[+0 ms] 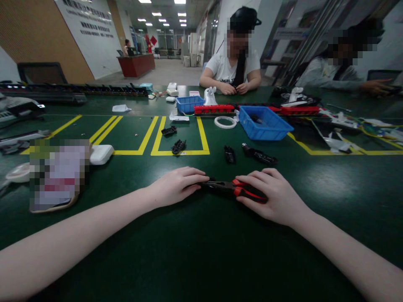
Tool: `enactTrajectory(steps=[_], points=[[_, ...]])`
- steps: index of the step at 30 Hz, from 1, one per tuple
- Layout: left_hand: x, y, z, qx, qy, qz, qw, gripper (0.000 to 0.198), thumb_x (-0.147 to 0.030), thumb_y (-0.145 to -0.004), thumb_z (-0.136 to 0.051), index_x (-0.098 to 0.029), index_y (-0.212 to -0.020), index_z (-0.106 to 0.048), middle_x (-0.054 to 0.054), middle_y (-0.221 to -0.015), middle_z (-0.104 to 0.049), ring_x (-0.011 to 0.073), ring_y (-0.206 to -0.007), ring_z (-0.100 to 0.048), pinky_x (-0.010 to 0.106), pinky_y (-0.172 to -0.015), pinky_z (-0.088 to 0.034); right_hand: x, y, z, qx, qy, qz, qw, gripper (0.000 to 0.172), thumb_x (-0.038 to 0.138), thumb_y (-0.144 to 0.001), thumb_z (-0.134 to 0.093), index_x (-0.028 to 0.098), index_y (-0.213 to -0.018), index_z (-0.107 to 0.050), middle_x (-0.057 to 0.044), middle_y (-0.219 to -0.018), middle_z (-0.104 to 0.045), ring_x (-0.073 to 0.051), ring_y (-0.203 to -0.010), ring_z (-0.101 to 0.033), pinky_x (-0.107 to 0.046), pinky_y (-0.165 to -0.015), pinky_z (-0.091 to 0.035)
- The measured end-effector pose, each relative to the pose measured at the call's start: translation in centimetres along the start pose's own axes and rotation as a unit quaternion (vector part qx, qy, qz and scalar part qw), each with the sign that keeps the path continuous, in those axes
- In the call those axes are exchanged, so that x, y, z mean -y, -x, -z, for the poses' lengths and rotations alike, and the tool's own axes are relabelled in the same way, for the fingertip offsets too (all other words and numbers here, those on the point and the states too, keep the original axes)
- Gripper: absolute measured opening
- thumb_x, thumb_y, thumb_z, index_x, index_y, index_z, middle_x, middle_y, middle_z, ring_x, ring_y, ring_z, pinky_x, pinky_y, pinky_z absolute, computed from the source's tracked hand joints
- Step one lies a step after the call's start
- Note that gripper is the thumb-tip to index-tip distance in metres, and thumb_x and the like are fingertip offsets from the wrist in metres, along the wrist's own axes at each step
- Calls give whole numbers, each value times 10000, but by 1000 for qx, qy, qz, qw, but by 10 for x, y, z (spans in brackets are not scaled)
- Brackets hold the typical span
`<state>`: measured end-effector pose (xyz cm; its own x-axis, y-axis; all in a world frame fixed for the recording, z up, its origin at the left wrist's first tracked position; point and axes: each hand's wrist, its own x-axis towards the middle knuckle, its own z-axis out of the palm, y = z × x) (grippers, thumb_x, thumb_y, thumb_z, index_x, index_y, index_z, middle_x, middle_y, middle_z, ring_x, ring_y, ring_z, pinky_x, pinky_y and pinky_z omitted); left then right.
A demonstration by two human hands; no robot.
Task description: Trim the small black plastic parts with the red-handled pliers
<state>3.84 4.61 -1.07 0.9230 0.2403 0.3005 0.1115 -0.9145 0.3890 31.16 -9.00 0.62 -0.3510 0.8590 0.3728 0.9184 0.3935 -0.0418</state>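
My right hand [274,193] is closed around the red and black handles of a pair of pliers [250,192]. Their dark jaws point left, toward my left hand [179,185]. The fingertips of my left hand pinch a small black piece [211,180] at the jaw tips; its shape is mostly hidden, and I cannot tell whether the jaws grip it. Beyond my hands lie a short black part [229,154] and a longer black part [260,154]. Two more black parts [179,146] rest by the yellow tape lines.
A phone [61,176] and a white case [101,154] lie to the left. Farther back stand a blue bin [266,128], a smaller blue bin [189,103] and a roll of tape [225,122]. Red strips [214,109] run behind them. Two people sit across the green table [201,251].
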Motion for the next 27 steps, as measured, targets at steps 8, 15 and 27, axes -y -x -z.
enactTrajectory(steps=[8,15,27], points=[[0,1,1,-2,-15,3,1000,370,-193,-974,-492,-223,-1338,-545,81,-1338,-577,213,-1193,-574,413,-991,-529,4,0,-2,-8,5,-3,1000,385,449,-876,-578,177,-1140,-648,-102,-995,-712,-226,-853,-652,-424,-818,-445],[-2,2,0,-6,-26,8,1000,383,-191,-965,-508,-223,-1345,-544,86,-1333,-586,218,-1184,-587,412,-974,-541,2,0,-2,-19,14,-5,1000,395,451,-860,-603,187,-1150,-648,-99,-1021,-711,-240,-889,-655,-440,-826,-440],[-3,2,1,1,-45,13,999,426,-202,-975,-491,-232,-1400,-481,92,-1333,-587,226,-1182,-593,420,-961,-548,0,3,-1,-6,-28,-48,998,370,454,-850,-617,225,-1139,-646,-68,-1043,-726,-228,-903,-665,-434,-850,-446]])
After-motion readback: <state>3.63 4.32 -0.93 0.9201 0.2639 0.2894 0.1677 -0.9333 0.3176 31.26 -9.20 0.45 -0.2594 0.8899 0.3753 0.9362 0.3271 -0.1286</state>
